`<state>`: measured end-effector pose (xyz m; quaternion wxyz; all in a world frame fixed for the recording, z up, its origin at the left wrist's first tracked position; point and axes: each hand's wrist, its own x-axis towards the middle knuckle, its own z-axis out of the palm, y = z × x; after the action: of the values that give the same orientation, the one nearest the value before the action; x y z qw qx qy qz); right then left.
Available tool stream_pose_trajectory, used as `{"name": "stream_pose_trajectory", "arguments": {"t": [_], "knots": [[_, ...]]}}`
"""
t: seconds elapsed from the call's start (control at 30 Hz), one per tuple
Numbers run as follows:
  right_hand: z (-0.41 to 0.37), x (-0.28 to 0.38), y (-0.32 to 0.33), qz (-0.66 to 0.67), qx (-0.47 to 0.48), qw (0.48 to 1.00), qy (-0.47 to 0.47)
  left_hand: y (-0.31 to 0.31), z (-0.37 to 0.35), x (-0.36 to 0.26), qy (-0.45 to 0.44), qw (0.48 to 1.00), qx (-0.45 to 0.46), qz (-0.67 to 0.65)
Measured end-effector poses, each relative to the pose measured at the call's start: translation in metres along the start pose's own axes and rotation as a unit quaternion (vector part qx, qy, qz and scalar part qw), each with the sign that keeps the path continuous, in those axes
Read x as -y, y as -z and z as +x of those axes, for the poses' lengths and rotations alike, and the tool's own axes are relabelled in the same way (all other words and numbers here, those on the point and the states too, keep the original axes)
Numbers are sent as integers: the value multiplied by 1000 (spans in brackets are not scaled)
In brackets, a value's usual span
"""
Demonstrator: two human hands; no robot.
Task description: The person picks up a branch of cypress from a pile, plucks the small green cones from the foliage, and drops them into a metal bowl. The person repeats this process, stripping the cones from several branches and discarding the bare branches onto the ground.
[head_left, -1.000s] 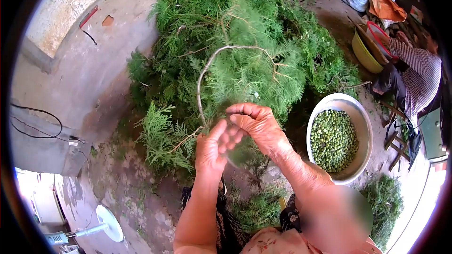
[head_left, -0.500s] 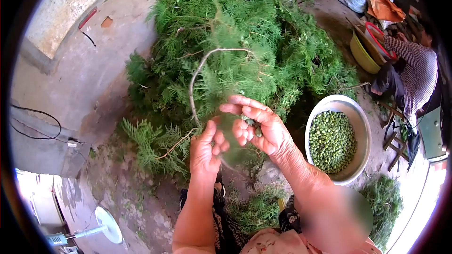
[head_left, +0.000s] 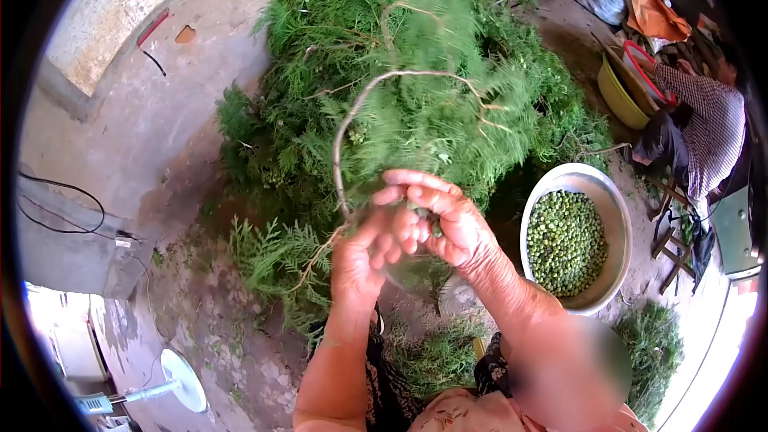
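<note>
A bent, leafy conifer branch (head_left: 338, 152) is gripped near its base in my left hand (head_left: 358, 260), arching over the heap; its foliage is smeared by motion. My right hand (head_left: 458, 228) curls beside it, fingers bent around a few small green cones (head_left: 437, 229). The fingertips of both hands are close together, and blur hides whether they touch. In front lies a large heap of green conifer branches (head_left: 312, 136). To the right, a metal basin (head_left: 618, 272) holds many round green cones (head_left: 566, 240).
Another person (head_left: 712, 128) sits at the right beside a yellow basin (head_left: 618, 96) and a red-rimmed one (head_left: 640, 60). A fan (head_left: 184, 380) stands at lower left, near a black cable (head_left: 102, 212). Cut greenery (head_left: 652, 344) lies below the metal basin.
The held branch has swung to the right. My left hand has moved slightly right and closer to my right hand, which stays nearly in place.
</note>
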<state>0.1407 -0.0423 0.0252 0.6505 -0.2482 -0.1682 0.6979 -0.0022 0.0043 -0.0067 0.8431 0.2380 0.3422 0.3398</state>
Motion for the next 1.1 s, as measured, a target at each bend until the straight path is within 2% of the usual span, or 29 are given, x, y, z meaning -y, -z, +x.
{"name": "stream_pose_trajectory", "arguments": {"t": [0.03,0.07,0.17,0.27,0.33,0.4,0.5,0.63,0.77,0.9,1.0,1.03,1.1], "knots": [[4,0,7,13,3,999,34,2,-4,-5,3,999,-27,-34],[3,2,10,14,-35,997,71,-1,-7,-9,-1,998,-47,-30],[4,8,25,64,-78,989,111,8,-6,-14,-19,996,1,-83],[-3,9,28,2,-101,994,46,13,-2,-16,-20,990,15,-138],[-1,-1,18,-146,-150,978,-17,11,-1,-15,-29,989,11,-144],[3,-12,23,-194,-134,971,-28,12,-1,-13,-32,989,26,-140],[5,-16,15,-185,-135,973,-29,15,-1,-9,-25,989,66,-127],[8,-27,15,-18,-168,985,-24,13,-3,-6,7,990,85,-117],[10,-28,11,-11,-193,981,-22,10,-4,0,40,991,73,-108],[17,-37,13,20,-244,969,42,1,-4,9,56,992,36,-105],[11,-31,7,-77,-226,970,52,-13,-7,13,28,995,-68,-64],[5,-23,-5,-87,-227,969,35,-8,-4,16,30,996,-63,-47],[8,-26,-4,-143,-252,955,64,-6,-4,19,13,997,-69,-41]]}}
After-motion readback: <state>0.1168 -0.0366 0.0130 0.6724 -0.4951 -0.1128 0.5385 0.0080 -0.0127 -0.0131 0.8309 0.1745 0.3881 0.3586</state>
